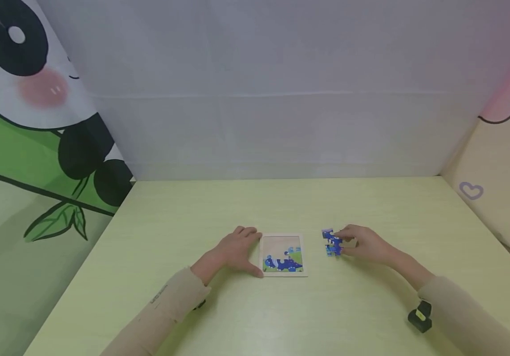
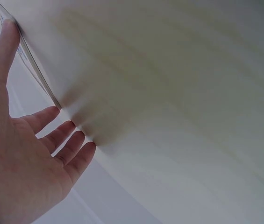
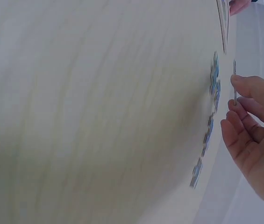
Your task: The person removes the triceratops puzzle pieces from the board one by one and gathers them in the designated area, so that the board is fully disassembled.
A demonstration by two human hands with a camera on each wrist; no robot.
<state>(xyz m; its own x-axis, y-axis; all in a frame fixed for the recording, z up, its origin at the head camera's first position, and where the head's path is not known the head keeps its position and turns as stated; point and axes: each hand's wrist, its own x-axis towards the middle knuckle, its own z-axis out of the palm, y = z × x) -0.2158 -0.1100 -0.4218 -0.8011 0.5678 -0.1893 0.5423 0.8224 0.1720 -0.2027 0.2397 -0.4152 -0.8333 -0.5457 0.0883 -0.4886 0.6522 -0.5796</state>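
Fingers [image 2: 85, 157] spread, left hand [image 1: 236, 250] touches frame [image 1: 283, 274] while right hand [image 1: 367, 244] pinches puzzle piece [image 3: 235, 92]

Right wrist view, one o'clock: puzzle frame [image 3: 223, 28] cut by top edge. Head view, seven o'clock: sleeve lettering [image 1: 159, 293] too small for reading.

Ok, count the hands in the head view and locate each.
2. The left hand touches the left edge of the puzzle frame; the right hand, right of it, pinches a puzzle piece. No others show.

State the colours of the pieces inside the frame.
The pieces are mostly blue with some green, clearest in the head view.
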